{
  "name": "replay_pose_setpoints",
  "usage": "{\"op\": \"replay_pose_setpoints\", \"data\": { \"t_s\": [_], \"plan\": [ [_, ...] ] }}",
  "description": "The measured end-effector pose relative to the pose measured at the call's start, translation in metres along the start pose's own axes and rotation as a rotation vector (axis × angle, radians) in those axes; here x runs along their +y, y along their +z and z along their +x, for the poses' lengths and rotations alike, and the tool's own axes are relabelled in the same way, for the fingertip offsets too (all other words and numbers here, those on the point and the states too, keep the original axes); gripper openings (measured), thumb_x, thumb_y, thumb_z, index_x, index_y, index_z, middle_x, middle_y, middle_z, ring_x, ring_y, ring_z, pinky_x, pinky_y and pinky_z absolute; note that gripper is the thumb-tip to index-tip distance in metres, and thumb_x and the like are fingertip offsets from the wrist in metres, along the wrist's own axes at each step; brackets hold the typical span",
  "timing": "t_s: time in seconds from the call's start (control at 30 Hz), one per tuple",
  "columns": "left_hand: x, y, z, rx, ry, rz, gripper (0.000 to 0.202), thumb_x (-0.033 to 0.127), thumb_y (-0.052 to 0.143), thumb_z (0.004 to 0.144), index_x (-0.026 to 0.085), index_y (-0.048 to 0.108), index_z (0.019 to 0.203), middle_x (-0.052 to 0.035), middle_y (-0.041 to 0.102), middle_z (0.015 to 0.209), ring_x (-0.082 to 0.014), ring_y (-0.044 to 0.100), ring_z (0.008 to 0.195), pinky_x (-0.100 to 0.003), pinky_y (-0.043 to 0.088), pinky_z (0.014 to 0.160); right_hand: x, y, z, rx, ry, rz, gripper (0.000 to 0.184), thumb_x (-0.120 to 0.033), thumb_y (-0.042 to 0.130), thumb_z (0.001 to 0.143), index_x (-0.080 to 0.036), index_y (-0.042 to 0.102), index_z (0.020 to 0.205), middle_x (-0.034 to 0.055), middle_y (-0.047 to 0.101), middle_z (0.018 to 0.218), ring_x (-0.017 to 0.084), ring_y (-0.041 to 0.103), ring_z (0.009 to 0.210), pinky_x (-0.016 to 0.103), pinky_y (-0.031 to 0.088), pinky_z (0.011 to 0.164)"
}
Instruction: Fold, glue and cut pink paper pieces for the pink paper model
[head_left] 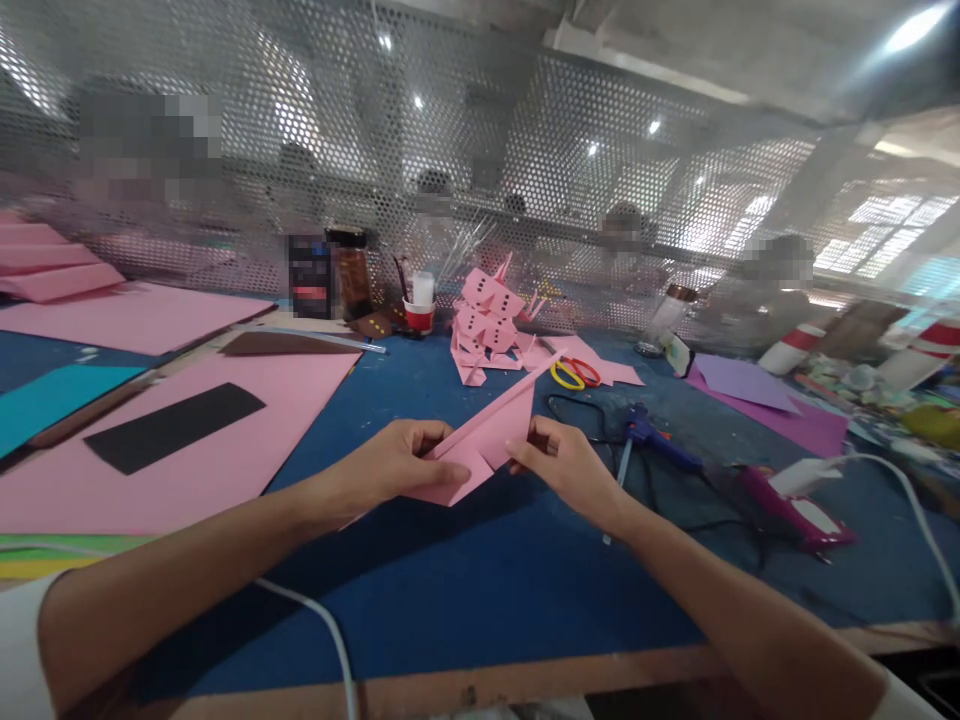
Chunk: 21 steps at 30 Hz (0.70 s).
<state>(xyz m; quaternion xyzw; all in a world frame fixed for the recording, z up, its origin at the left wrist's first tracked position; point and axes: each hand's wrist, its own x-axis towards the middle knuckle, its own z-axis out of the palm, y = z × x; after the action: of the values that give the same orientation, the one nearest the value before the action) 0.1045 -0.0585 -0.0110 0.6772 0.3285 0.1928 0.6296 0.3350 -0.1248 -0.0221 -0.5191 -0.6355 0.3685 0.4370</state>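
Head view: both grips [397,457] [568,462] hold pink paper [501,423]; tabletop [480,590] stretches to near edge [420,692].

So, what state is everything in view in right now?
Left hand: closed on pink paper
Right hand: pinching the same paper
Pink paper: folded, held
Scissors: lying flat, open or shut unclear
Glue gun: lying down
Black paper: lying flat
Small cup: upright, holding things
Brown jar: upright, lidded
Power strip: apparently has something plugged in
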Motion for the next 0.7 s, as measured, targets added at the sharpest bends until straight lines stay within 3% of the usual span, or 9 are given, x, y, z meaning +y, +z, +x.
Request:
{"op": "replay_pose_setpoints", "data": {
  "t_s": [0.2,0.43,0.6,0.7],
  "plan": [
    [-0.001,-0.001,0.0,-0.006,0.009,0.022,0.033,0.041,0.078,0.069,0.015,0.064,0.083,0.0029,0.056,0.073,-0.0118,0.049,0.065,-0.021,0.034,0.057,0.0,0.0,-0.001,-0.015,-0.019,0.008,0.028,-0.045,0.065,0.088,-0.017,0.063,0.087,0.0026,0.067,0.082,0.018,0.067,0.074,0.031,0.054,0.071],
    [-0.001,-0.007,0.0,0.035,-0.007,0.01,0.031,0.038,0.078,0.069,0.016,0.066,0.087,0.0014,0.061,0.077,-0.0131,0.053,0.066,-0.022,0.038,0.059,-0.008,0.002,-0.004,0.02,0.016,0.049,0.026,-0.044,0.061,0.09,-0.019,0.056,0.093,0.0038,0.068,0.085,0.016,0.067,0.073,0.031,0.054,0.071],
    [0.0,-0.008,0.0,0.046,-0.017,-0.023,0.035,0.041,0.078,0.069,0.017,0.066,0.091,0.0,0.063,0.08,-0.0139,0.056,0.067,-0.023,0.041,0.06,-0.005,0.002,-0.01,0.238,-0.268,-0.348,0.015,-0.031,0.061,0.09,-0.022,0.054,0.099,0.0007,0.06,0.084,0.015,0.06,0.073,0.03,0.049,0.073],
    [-0.003,-0.007,0.001,0.044,-0.021,-0.052,0.035,0.038,0.079,0.067,0.017,0.067,0.091,0.0005,0.064,0.078,-0.0134,0.056,0.065,-0.023,0.042,0.059,-0.006,0.003,-0.014,0.173,-0.468,-0.622,0.013,-0.021,0.058,0.091,-0.023,0.058,0.104,0.0017,0.058,0.086,0.016,0.058,0.079,0.031,0.046,0.076]
  ]
}}
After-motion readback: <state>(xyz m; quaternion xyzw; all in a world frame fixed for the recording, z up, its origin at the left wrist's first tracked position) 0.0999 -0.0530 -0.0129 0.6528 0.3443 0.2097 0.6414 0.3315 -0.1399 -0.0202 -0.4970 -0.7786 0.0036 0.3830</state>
